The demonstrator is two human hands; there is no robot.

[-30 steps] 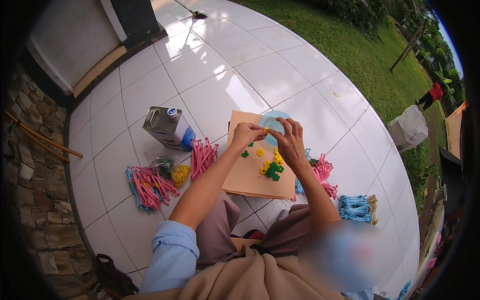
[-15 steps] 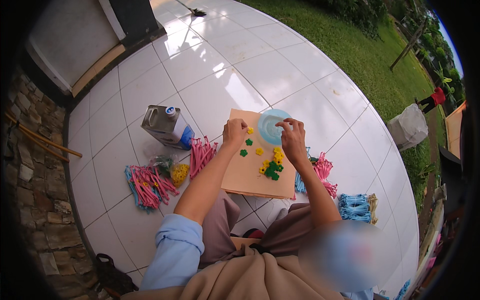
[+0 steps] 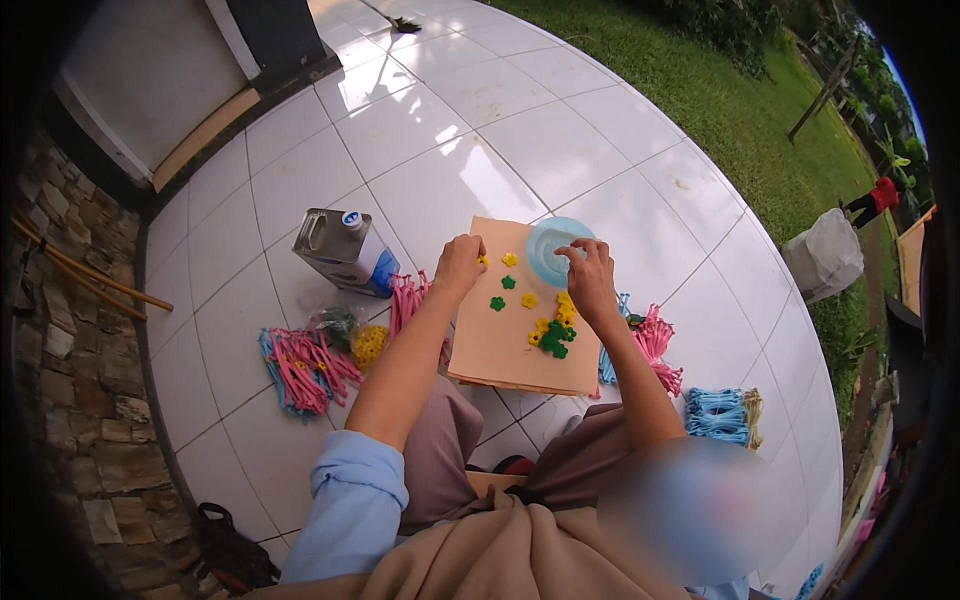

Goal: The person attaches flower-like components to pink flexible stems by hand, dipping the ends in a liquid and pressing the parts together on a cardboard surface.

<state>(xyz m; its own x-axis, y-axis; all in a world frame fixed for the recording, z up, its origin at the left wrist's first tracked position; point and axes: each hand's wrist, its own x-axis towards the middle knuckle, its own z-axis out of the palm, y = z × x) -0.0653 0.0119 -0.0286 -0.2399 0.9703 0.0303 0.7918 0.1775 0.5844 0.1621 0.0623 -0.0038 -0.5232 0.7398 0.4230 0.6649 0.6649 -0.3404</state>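
My left hand (image 3: pixel 461 266) is closed at the far left edge of a tan cardboard sheet (image 3: pixel 480 345), pinching a small yellow flower piece (image 3: pixel 483 261). Just right of it lies another yellow flower (image 3: pixel 510 259), with two green flowers (image 3: pixel 508 283) and one more yellow flower below. Over the right side of a pale blue translucent bowl (image 3: pixel 548 240), my right hand (image 3: pixel 591 277) holds its fingers bent and apart, with nothing visible in them. A cluster of yellow and green flowers (image 3: pixel 553 338) sits on the cardboard near my right wrist.
Left of the cardboard stand a metal can (image 3: pixel 340 255), a bag of yellow pieces (image 3: pixel 369 345) and pink-and-blue strap bundles (image 3: pixel 300 365). Pink bundles (image 3: pixel 652 340) and blue bundles (image 3: pixel 716 415) lie to the right. Beyond the tiles, a person (image 3: pixel 880 197) is beside a white sack (image 3: pixel 825 255).
My left hand has shifted left, and a yellow flower now shows at its fingertips. The yellow flower formerly beside those fingers lies apart from them. My right hand stays over the bowl.
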